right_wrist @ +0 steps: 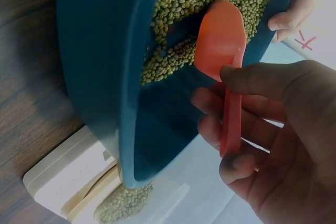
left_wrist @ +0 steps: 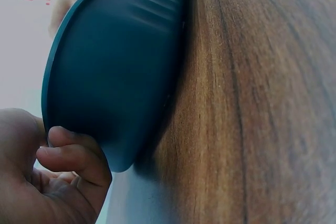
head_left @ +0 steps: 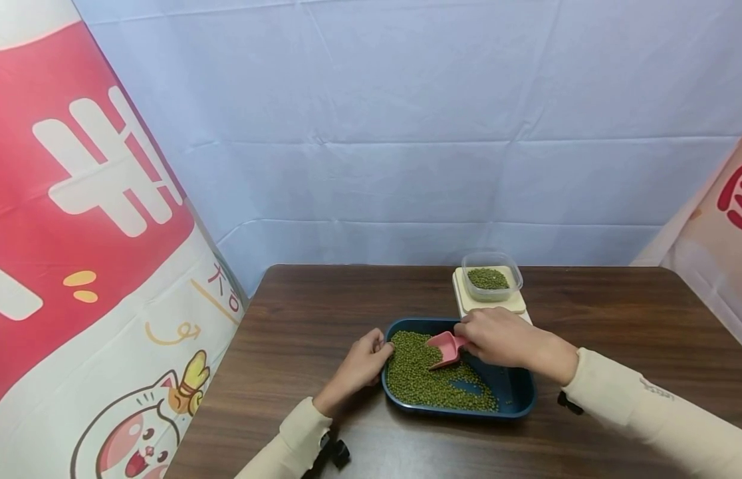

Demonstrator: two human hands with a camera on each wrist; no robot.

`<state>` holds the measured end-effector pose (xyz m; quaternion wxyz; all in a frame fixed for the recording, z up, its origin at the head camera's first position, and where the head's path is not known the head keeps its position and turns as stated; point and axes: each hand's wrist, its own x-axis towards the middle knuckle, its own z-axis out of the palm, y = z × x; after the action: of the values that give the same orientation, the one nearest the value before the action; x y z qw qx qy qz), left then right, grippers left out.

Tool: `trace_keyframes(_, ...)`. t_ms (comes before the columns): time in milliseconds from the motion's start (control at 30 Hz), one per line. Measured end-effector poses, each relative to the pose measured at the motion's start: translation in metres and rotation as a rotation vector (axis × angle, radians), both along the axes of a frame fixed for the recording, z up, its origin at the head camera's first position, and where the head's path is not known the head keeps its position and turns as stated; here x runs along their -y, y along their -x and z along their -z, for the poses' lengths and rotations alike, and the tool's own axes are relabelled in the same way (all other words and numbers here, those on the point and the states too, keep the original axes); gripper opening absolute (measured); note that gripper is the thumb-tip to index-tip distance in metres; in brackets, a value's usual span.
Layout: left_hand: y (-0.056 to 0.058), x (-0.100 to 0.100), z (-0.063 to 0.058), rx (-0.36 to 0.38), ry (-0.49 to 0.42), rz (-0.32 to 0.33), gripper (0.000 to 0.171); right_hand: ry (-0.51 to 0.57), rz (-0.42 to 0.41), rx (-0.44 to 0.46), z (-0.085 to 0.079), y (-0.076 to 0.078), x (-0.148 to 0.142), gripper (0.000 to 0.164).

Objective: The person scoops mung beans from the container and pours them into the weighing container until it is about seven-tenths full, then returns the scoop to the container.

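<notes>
The right hand (head_left: 499, 337) pinches the pink scoop (head_left: 446, 348) by its handle, and the scoop's front touches the beans (head_left: 415, 374) in the blue tray (head_left: 518, 392). The left hand (head_left: 363, 360) grips the tray's left rim. The tray is on the table (head_left: 323, 301); just behind it, a clear tub (head_left: 495, 260) with beans stands on a scale (head_left: 514, 305).

A dark brown, wood-grained tabletop (head_left: 323, 299) carries a blue plastic tray (head_left: 511, 384) around its middle and, just beyond it near the far edge, a white scale (head_left: 516, 305) with a cream platform.
</notes>
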<state>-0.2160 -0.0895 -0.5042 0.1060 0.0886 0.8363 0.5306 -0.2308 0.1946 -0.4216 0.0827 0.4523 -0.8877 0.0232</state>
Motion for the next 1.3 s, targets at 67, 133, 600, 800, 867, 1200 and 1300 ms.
trace_keyframes(67, 0.000, 0.000, -0.001, 0.001, 0.001, 0.001, 0.023, 0.003, -0.002, 0.005, 0.001, 0.000, 0.002, 0.022)
trace_keyframes(133, 0.000, 0.000, -0.001, 0.005, 0.001, 0.000, 0.022, 0.006, -0.007, 0.013, 0.001, 0.000, 0.003, 0.021)
trace_keyframes(600, -0.001, -0.003, -0.003, 0.010, 0.006, -0.014, 0.022, 0.002, -0.020, 0.027, 0.006, 0.002, 0.012, 0.020)
trace_keyframes(800, 0.000, -0.003, -0.002, 0.003, 0.012, -0.014, 0.021, 0.006, -0.016, 0.044, 0.005, 0.001, 0.016, 0.019)
trace_keyframes(867, 0.000, -0.002, -0.002, 0.003, 0.010, -0.011, 0.021, 0.006, -0.019, 0.047, 0.005, 0.001, 0.017, 0.019)
trace_keyframes(1200, 0.001, -0.001, 0.000, 0.014, 0.004, -0.010, 0.024, -0.005, -0.048, 0.063, 0.005, 0.001, 0.023, 0.016)
trace_keyframes(1300, 0.000, -0.001, 0.000, 0.018, 0.002, -0.012, 0.024, 0.007, -0.070, 0.071, 0.004, 0.001, 0.026, 0.016)
